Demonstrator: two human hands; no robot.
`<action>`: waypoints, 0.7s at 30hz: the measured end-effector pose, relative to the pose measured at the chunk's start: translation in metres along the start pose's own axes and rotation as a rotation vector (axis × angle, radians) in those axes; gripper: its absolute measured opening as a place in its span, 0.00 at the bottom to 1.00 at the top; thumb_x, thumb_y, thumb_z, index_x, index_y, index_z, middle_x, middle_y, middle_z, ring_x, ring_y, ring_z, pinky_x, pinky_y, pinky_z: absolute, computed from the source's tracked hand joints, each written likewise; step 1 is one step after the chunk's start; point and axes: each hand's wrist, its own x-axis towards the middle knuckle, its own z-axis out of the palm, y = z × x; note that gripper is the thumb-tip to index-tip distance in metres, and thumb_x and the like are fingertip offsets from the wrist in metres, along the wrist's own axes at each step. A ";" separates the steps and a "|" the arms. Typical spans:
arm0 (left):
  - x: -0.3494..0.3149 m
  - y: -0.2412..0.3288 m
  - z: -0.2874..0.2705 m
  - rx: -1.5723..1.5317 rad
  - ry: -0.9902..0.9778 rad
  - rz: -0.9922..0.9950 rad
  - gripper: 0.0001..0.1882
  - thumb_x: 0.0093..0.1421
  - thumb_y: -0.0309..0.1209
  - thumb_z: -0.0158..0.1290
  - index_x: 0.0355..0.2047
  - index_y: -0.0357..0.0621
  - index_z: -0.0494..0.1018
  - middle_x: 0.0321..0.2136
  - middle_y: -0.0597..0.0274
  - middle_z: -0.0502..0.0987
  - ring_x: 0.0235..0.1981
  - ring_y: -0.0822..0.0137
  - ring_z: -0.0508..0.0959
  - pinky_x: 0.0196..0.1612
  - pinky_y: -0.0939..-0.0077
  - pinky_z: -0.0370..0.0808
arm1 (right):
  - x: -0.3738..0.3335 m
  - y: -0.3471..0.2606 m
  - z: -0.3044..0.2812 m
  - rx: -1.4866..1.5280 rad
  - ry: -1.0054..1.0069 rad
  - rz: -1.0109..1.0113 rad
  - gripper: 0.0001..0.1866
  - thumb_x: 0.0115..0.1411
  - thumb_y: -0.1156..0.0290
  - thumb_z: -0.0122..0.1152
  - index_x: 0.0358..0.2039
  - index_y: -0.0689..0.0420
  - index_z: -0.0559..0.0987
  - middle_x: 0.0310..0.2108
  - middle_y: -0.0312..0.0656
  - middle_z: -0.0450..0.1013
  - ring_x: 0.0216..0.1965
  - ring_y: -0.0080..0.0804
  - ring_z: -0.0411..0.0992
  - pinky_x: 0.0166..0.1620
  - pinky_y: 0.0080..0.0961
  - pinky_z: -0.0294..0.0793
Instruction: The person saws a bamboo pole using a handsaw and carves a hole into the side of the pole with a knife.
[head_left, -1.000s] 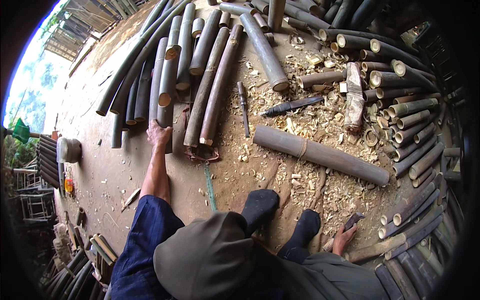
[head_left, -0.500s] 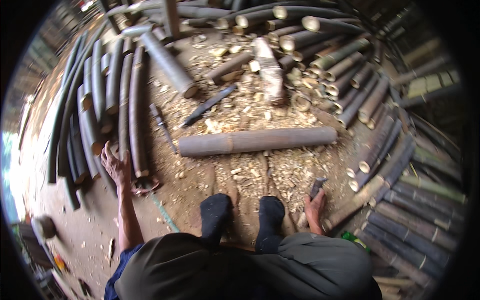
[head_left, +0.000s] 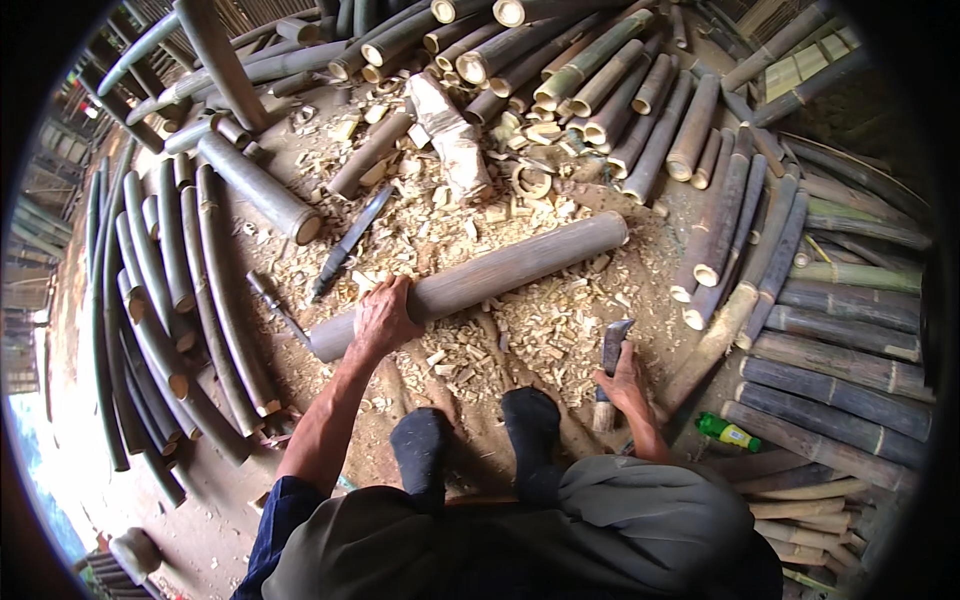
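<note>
The left hand [head_left: 387, 318] clasps the bamboo tube [head_left: 520, 265] at twelve o'clock from the feet [head_left: 531, 425], while the right hand [head_left: 629, 385] grips what looks like a dark-bladed tool [head_left: 614, 343] at two, so loose shavings [head_left: 550, 345] could let the singly held tube roll.

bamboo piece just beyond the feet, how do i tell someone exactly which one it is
Find the two dark-socked feet at lower middle, then the pale wood chips spread beyond them. Slanting across those chips lies a thick, grey-brown bamboo piece, its right end farther from the feet. Unlike the other bamboo at either side, it has the left grip on it.
</note>
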 end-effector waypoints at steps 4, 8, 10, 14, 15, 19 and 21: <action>-0.001 0.032 -0.027 -0.244 -0.204 -0.118 0.42 0.37 0.42 0.77 0.53 0.38 0.76 0.42 0.45 0.85 0.41 0.47 0.85 0.48 0.54 0.82 | 0.009 0.076 0.023 -0.143 0.151 -0.149 0.49 0.54 0.59 0.74 0.68 0.66 0.57 0.57 0.66 0.68 0.59 0.66 0.68 0.59 0.52 0.71; -0.023 0.027 -0.063 -0.766 0.106 -0.147 0.45 0.39 0.33 0.76 0.59 0.36 0.72 0.42 0.54 0.82 0.39 0.59 0.83 0.46 0.61 0.83 | 0.021 -0.009 0.000 0.024 -0.003 -0.009 0.44 0.56 0.55 0.74 0.62 0.65 0.60 0.51 0.72 0.74 0.52 0.69 0.75 0.52 0.56 0.76; -0.027 -0.007 -0.065 -1.021 0.200 -0.190 0.68 0.33 0.51 0.78 0.70 0.37 0.55 0.58 0.44 0.72 0.52 0.52 0.79 0.56 0.55 0.79 | 0.024 -0.004 -0.003 -0.018 0.084 -0.014 0.47 0.56 0.50 0.73 0.64 0.66 0.60 0.48 0.68 0.77 0.50 0.67 0.77 0.54 0.54 0.77; 0.028 -0.111 -0.180 -0.556 0.133 0.362 0.43 0.61 0.54 0.56 0.67 0.35 0.66 0.62 0.51 0.73 0.63 0.54 0.72 0.68 0.55 0.66 | 0.026 -0.030 -0.017 0.039 -0.092 0.036 0.48 0.58 0.52 0.71 0.68 0.66 0.59 0.56 0.70 0.71 0.58 0.64 0.73 0.58 0.50 0.74; 0.034 -0.094 -0.187 -0.945 0.157 0.237 0.42 0.64 0.53 0.54 0.69 0.36 0.64 0.65 0.50 0.70 0.67 0.53 0.69 0.71 0.54 0.62 | 0.005 -0.020 -0.028 0.040 -0.028 0.013 0.46 0.59 0.53 0.70 0.68 0.64 0.60 0.56 0.69 0.70 0.58 0.63 0.72 0.59 0.49 0.74; 0.026 0.010 -0.260 -1.674 0.679 -0.150 0.37 0.72 0.50 0.49 0.72 0.37 0.61 0.69 0.47 0.67 0.72 0.51 0.65 0.77 0.52 0.55 | -0.081 -0.010 -0.080 0.272 0.298 -0.188 0.33 0.65 0.59 0.67 0.66 0.59 0.67 0.57 0.61 0.70 0.58 0.55 0.73 0.58 0.45 0.74; 0.026 0.022 -0.258 -1.591 0.671 -0.138 0.36 0.72 0.50 0.49 0.71 0.37 0.62 0.68 0.47 0.68 0.70 0.52 0.66 0.76 0.52 0.57 | -0.122 0.021 -0.107 0.437 0.425 -0.111 0.26 0.66 0.61 0.66 0.59 0.62 0.73 0.50 0.59 0.76 0.48 0.55 0.79 0.51 0.46 0.79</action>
